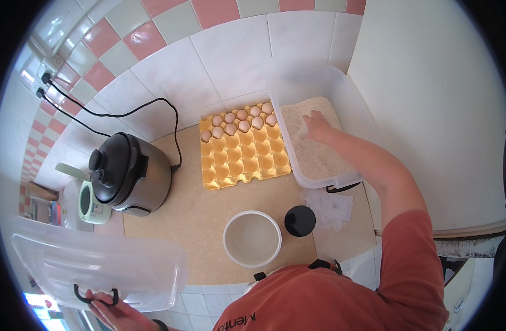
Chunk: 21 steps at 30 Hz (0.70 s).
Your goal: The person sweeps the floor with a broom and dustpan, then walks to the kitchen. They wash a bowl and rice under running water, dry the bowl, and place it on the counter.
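At lower left, my left hand point(108, 311) grips the black handle point(96, 301) of a large translucent plastic lid point(112, 265). The lid is held tilted over the counter's left end. My right hand point(318, 126) reaches into a translucent plastic storage bin point(287, 153), at the surface of pale grain point(319, 165) that looks like rice. Something whitish and translucent shows beside its fingers; whether the hand holds it is unclear. Close to my body stand a round white container point(253, 239) and a black round object point(299, 221), perhaps a cup or a cap.
A yellow egg tray point(244, 157) holding several eggs point(244, 126) lies left of the bin. An electric pressure cooker point(131, 173) stands further left, near plugged-in black cords point(133, 115) and a light green container point(98, 211). Clear plastic wrapping point(331, 209) lies before the bin.
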Available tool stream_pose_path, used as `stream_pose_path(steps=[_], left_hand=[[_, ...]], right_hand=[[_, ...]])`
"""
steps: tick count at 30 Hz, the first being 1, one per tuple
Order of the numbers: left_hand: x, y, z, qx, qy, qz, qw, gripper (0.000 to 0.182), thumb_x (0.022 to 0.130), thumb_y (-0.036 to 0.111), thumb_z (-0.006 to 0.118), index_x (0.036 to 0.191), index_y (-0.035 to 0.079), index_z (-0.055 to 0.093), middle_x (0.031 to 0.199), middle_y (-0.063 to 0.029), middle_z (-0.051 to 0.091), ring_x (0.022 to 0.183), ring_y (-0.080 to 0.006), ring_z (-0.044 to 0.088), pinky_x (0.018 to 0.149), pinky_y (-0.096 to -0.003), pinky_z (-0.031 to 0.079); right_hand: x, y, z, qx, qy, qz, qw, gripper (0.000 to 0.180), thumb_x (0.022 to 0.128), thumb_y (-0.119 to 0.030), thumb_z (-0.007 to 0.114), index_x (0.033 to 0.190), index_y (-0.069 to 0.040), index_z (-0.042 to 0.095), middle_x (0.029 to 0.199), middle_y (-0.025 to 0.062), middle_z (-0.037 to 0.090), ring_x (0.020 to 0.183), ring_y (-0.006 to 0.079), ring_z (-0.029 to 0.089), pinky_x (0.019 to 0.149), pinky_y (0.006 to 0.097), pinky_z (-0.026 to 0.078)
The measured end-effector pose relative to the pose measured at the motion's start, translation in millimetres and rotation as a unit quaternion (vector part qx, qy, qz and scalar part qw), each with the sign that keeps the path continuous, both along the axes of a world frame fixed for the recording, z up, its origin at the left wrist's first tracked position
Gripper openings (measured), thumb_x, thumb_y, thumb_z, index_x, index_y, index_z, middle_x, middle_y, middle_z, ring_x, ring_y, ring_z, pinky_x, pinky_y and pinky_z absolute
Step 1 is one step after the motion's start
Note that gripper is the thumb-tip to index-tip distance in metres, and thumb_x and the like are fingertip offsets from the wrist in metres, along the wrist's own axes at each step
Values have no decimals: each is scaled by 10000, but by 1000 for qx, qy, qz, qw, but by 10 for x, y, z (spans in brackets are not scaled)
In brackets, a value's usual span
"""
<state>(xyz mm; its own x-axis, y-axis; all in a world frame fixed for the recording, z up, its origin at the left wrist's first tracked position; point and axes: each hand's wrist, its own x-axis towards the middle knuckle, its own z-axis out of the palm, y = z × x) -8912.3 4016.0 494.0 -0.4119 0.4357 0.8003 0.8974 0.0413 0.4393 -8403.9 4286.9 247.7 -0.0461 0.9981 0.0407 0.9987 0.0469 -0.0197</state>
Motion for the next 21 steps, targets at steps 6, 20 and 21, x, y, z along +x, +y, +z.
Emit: stream_pose_path(steps=[6,20,21], left_hand=[[-359,-41,-324,-60,-2,-39,997,336,950,75,459,1254,-70,445,1293,-180,458,1023,-257,551,886,-347,485],[-406,-33,-362,157,-463,-299,820,343,990,156,388,1260,-51,426,1151,-93,526,860,-80,515,832,-158,436],[-297,-21,-325,103,-343,-232,904,254,963,143,435,1121,-54,465,998,-132,509,764,-167,494,732,-250,414]], right_hand=[[-100,-99,30,-96,10,125,987,521,587,-263,774,999,1,594,1061,192,564,1066,343,493,951,382,389],[207,-458,566,-418,409,-44,810,305,766,-315,602,1008,-129,595,993,11,603,918,180,572,756,347,491],[283,-461,616,-401,443,-69,799,306,781,-319,587,1020,-129,587,1010,17,600,929,177,571,762,357,492]])
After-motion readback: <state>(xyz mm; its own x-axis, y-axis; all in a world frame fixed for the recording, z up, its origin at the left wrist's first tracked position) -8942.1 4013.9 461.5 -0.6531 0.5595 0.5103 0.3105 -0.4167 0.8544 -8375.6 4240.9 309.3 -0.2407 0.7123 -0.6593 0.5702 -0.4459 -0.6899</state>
